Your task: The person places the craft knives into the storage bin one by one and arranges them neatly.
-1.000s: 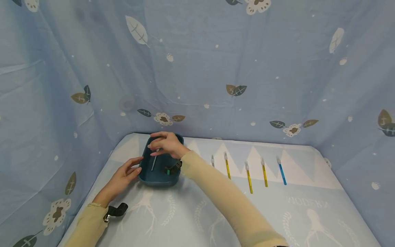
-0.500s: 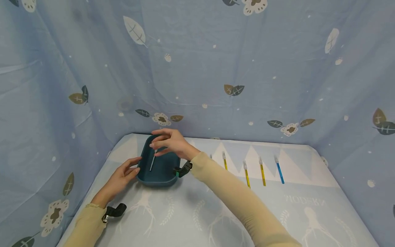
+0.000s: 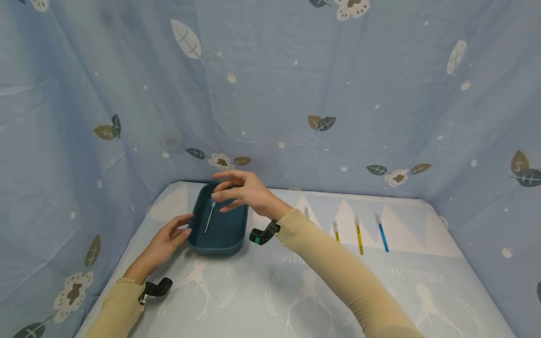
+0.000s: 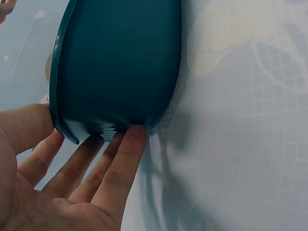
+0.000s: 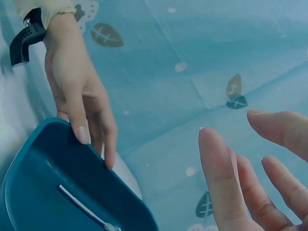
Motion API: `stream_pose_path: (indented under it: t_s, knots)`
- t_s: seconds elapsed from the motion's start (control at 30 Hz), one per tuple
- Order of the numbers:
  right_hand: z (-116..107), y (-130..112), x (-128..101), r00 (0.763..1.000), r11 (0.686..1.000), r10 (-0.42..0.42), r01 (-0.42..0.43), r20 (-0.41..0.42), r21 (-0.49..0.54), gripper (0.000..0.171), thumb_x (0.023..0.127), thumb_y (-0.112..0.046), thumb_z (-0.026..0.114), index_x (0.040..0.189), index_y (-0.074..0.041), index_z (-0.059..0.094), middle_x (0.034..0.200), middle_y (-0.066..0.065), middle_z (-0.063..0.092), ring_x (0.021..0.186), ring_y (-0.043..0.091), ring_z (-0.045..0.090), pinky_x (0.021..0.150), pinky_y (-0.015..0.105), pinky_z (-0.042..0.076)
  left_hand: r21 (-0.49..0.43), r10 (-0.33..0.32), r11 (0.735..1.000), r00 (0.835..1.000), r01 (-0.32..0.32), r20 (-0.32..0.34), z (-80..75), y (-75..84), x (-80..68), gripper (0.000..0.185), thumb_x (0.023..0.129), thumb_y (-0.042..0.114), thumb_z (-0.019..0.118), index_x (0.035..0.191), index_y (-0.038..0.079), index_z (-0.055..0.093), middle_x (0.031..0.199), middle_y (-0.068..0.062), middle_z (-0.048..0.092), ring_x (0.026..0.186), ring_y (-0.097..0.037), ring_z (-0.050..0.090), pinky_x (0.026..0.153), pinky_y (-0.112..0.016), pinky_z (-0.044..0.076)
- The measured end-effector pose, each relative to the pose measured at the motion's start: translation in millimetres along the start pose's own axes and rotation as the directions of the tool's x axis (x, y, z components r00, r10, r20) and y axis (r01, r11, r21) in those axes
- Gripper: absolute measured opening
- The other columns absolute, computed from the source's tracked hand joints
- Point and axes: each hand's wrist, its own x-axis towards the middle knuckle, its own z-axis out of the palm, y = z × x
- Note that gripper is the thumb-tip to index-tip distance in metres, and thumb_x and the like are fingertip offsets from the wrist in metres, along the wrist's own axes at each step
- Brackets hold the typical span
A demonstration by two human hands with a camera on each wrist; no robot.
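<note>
A dark teal oval tray [image 3: 198, 241] sits on the patterned table cloth at the left. A thin silver stick with a white tip [image 3: 209, 217] lies inside it, also seen in the right wrist view as the stick [image 5: 86, 209]. My right hand [image 3: 228, 195] hovers over the tray's far end, fingers spread and holding nothing; its fingers [image 5: 226, 187] are apart from the tray [image 5: 29, 192]. My left hand [image 3: 181, 230] rests straight fingers [image 4: 120, 154] against the tray's outer wall [image 4: 120, 72], thumb at the rim.
To the right of the tray lie several capped pens in a row: yellow ones [image 3: 358, 233] and a blue one [image 3: 382, 230]; my right forearm hides part of the row. Blue leaf-print curtains close in the back and both sides.
My right hand has let go of the silver stick, which now lies in the tray, and has drawn back up and to the right. The left hand stays at the tray.
</note>
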Motion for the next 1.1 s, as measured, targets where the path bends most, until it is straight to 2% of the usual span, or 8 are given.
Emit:
stream_pose_path:
  t_s: [0.2,0.4,0.57,0.77,0.93,1.1]
  knots:
    - [-15,-12,-16,1.000,0.999,-0.020,0.020,-0.022,-0.028,0.056,0.101,0.003,0.076,0.155,-0.005,0.061,0.136,0.028,0.067,0.118,0.051,0.069,0.094,0.066,0.060,0.007,0.018,1.000,1.000,-0.018,-0.005,-0.6,0.5,-0.7,0.059,0.117,0.022,0.058,0.169,0.004,0.036,0.168,-0.030,0.038,0.150,-0.053,0.044,0.096,-0.016,0.050]
    - [-37,-17,-34,0.998,0.999,-0.003,-0.001,-0.066,-0.049,0.056,0.100,0.001,0.078,0.154,-0.009,0.063,0.139,0.033,0.063,0.118,0.052,0.068,0.091,0.063,0.062,0.009,0.016,1.000,1.000,-0.016,-0.009,0.6,-0.2,-1.0,0.059,0.117,0.020,0.058,0.169,0.004,0.036,0.168,-0.030,0.037,0.150,-0.053,0.044,0.096,-0.014,0.050]
    - [-55,-15,-49,0.992,0.996,0.014,-0.024,-0.124,-0.082,0.055,0.099,-0.002,0.081,0.151,-0.012,0.066,0.137,0.029,0.066,0.117,0.044,0.072,0.088,0.060,0.064,-0.001,0.012,1.000,1.000,-0.012,-0.005,0.8,-1.1,-1.7,0.059,0.117,0.019,0.057,0.170,0.005,0.035,0.168,-0.030,0.036,0.150,-0.052,0.044,0.097,-0.016,0.051]
    - [-74,-11,-66,0.985,0.994,0.017,-0.036,-0.173,-0.105,0.055,0.099,-0.001,0.080,0.151,-0.012,0.066,0.133,0.023,0.068,0.117,0.042,0.073,0.091,0.066,0.061,0.000,0.009,1.000,1.000,-0.009,-0.001,0.7,-1.0,-2.1,0.059,0.117,0.019,0.057,0.170,0.005,0.034,0.168,-0.031,0.036,0.150,-0.052,0.044,0.100,-0.021,0.053]
    - [-89,-9,-79,0.974,0.992,0.000,-0.029,-0.225,-0.126,0.059,0.097,-0.002,0.083,0.153,-0.012,0.065,0.136,0.025,0.066,0.118,0.036,0.074,0.089,0.063,0.062,0.001,0.006,1.000,1.000,-0.006,-0.005,1.8,-0.5,-2.4,0.059,0.117,0.018,0.057,0.170,0.004,0.034,0.168,-0.031,0.036,0.150,-0.052,0.044,0.097,-0.016,0.051]
    - [-100,-4,-89,0.965,0.987,0.001,-0.043,-0.262,-0.154,0.058,0.097,-0.004,0.083,0.152,-0.012,0.065,0.133,0.024,0.068,0.114,0.037,0.075,0.084,0.058,0.065,0.015,0.007,1.000,1.000,-0.007,-0.010,1.9,0.9,-2.3,0.059,0.117,0.019,0.058,0.170,0.005,0.035,0.167,-0.031,0.037,0.150,-0.053,0.043,0.095,-0.013,0.050]
